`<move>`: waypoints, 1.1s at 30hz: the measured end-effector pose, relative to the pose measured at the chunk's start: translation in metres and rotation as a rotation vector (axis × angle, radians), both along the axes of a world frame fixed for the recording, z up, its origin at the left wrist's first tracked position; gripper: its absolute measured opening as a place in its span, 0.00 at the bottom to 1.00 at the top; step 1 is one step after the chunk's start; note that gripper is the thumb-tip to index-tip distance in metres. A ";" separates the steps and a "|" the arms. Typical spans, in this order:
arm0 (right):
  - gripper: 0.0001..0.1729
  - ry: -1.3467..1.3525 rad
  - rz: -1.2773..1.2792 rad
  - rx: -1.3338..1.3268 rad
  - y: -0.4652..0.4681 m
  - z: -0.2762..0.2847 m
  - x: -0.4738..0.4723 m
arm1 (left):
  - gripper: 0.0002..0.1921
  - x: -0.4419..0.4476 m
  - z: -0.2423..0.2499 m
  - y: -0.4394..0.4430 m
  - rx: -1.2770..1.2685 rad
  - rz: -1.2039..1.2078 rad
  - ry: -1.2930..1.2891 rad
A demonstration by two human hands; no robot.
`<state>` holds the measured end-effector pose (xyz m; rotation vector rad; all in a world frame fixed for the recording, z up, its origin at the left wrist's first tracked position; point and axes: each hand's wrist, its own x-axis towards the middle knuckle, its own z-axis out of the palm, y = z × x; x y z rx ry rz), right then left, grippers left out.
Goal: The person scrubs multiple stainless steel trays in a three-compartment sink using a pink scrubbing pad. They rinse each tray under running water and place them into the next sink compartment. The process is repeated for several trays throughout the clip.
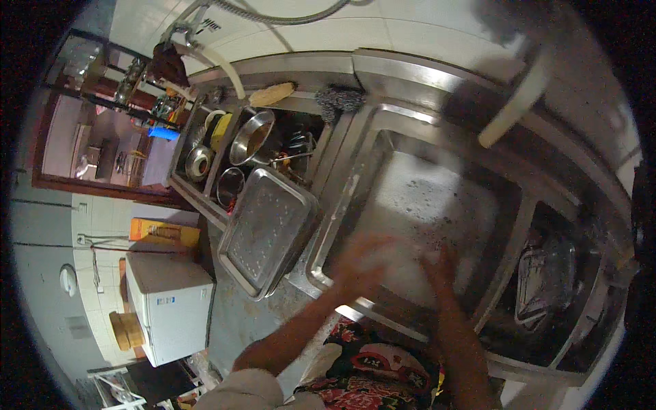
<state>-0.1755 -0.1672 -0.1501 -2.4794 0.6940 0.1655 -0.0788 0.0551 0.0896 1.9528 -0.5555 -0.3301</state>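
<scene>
In the head view, both hands are motion-blurred over a large rectangular stainless-steel pan point(335, 225) at the sink counter. Cloudy liquid point(400, 246) covers the pan's bottom, with a bright reflection and dark specks at the far part. My left hand point(365, 264) reaches in over the near left side, thumb and fingers apart. To its right, my right hand point(438, 261) points inward with its fingers spread. I see no object in either hand. The blur hides the fingertips, and whether they touch the liquid is unclear.
Stacked metal trays point(266, 230) lean over the counter's left edge. Behind them a steel bowl point(252, 137) and utensils fill a sink compartment. A wire scourer point(339, 100) sits behind. On the right, a basin holds a clear rectangular container point(546, 279). A pale spout point(512, 105) overhangs the pan.
</scene>
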 end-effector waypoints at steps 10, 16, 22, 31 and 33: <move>0.55 0.312 0.198 -0.081 0.012 -0.026 -0.008 | 0.29 -0.012 -0.035 0.389 0.303 1.158 -0.019; 0.47 0.266 0.120 -0.171 -0.005 -0.059 -0.024 | 0.32 -0.022 -0.055 0.434 0.326 1.245 0.504; 0.40 0.199 0.070 -0.160 -0.013 -0.072 -0.024 | 0.25 -0.014 -0.005 0.444 0.261 1.161 0.188; 0.32 -0.162 -0.028 0.024 -0.028 -0.075 -0.015 | 0.24 -0.023 0.157 0.361 -0.419 1.063 0.065; 0.30 -0.129 -0.372 0.467 -0.025 -0.061 -0.010 | 0.25 -0.020 0.180 0.333 -0.148 1.208 -0.170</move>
